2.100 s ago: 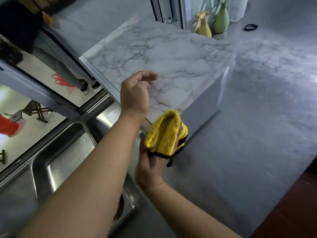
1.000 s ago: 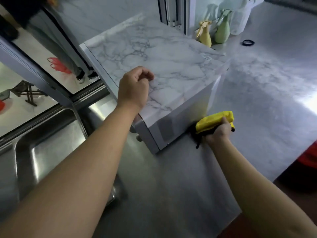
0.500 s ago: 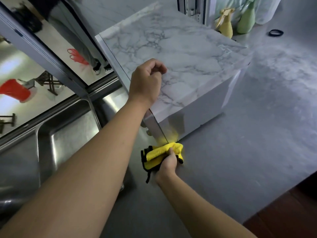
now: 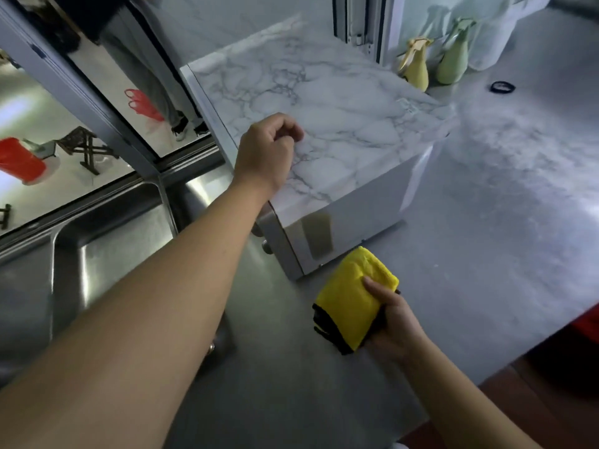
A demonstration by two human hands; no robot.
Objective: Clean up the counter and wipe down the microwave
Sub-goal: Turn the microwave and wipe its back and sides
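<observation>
Now yellow cloth (image 4: 355, 298) in right hand (image 4: 393, 322)

Your left arm reaches forward, fully extended, and your left hand (image 4: 265, 153) is curled into a loose fist, knuckles up, its heel resting on the marble-patterned top of the microwave (image 4: 337, 124). Your right forearm comes in from the lower right; your right hand (image 4: 393, 322) grips a folded yellow cloth (image 4: 353, 303), thumb on top.
</observation>
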